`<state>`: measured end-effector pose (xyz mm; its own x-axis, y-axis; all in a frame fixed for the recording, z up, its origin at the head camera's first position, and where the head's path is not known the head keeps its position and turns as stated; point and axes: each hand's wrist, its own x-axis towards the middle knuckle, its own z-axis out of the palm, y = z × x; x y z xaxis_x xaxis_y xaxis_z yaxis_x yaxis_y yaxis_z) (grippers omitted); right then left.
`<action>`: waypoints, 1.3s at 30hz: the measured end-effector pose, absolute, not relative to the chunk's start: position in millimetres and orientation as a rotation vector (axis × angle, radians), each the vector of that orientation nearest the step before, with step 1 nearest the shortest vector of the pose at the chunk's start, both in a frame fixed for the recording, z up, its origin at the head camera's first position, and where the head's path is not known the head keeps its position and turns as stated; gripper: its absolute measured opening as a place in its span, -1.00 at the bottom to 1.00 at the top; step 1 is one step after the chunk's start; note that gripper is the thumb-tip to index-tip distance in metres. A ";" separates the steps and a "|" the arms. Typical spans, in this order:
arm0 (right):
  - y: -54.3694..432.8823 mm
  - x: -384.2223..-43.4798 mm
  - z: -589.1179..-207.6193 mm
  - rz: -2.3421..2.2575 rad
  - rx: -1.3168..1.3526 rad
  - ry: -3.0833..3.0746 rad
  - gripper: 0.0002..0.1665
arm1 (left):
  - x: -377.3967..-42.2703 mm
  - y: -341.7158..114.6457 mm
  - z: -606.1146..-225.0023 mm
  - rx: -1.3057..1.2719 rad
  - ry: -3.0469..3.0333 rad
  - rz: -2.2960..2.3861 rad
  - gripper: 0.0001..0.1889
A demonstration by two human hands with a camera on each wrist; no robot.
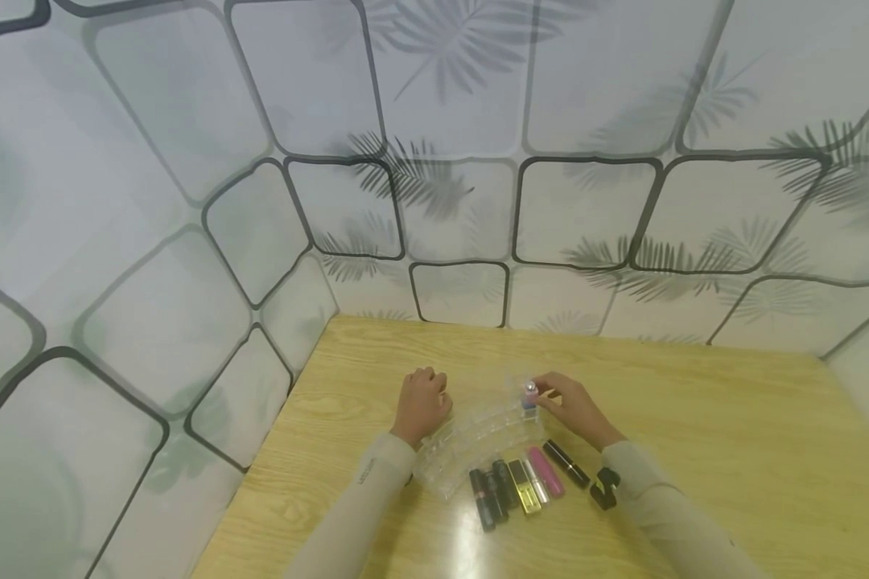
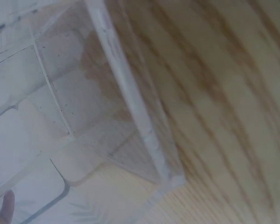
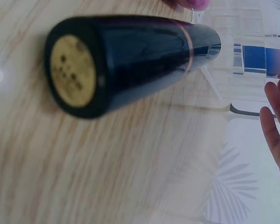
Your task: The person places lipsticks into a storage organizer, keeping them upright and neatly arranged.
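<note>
A clear plastic organizer with small compartments stands on the wooden table. My left hand holds its far left end with curled fingers; the left wrist view shows the organizer's corner close up. My right hand pinches a small blue and silver lipstick upright over the organizer's right end; it shows as a blue tube in the right wrist view. Several lipsticks lie in a row just in front of the organizer. A dark tube with a gold base lies closest to my right wrist.
Patterned wall panels close off the table at the back and left. Bare wood stretches to the right of my hands. A black camera mount sits on my right wrist.
</note>
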<state>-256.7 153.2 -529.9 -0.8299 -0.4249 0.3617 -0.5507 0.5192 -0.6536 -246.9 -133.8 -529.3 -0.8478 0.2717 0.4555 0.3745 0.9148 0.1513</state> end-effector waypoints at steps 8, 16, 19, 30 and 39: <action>157.7 -254.6 -529.3 1.185 0.840 -2.625 -0.61 | -247.6 -134.3 -530.2 -0.467 -2.634 -0.329 -0.90; 170.0 -233.3 -525.1 0.883 0.746 -2.672 -0.69 | -248.3 -133.8 -532.0 -0.466 -2.622 -0.289 -0.90; 174.8 -221.7 -524.4 0.680 0.752 -2.647 -0.73 | -247.8 -133.8 -531.5 -0.464 -2.626 -0.301 -0.90; 178.7 -196.8 -533.3 0.213 0.937 -2.502 -0.72 | -250.9 -136.9 -535.3 -0.461 -2.623 -0.283 -0.92; 175.6 -187.4 -541.7 0.089 0.992 -2.508 -0.75 | -248.1 -134.9 -531.7 -0.455 -2.644 -0.312 -0.93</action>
<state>-187.4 175.6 -541.7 -0.6461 -0.6363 0.4215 -0.6647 0.7405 0.0991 -248.1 -134.9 -531.7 -0.8503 0.2649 0.4548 0.3633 0.9206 0.1432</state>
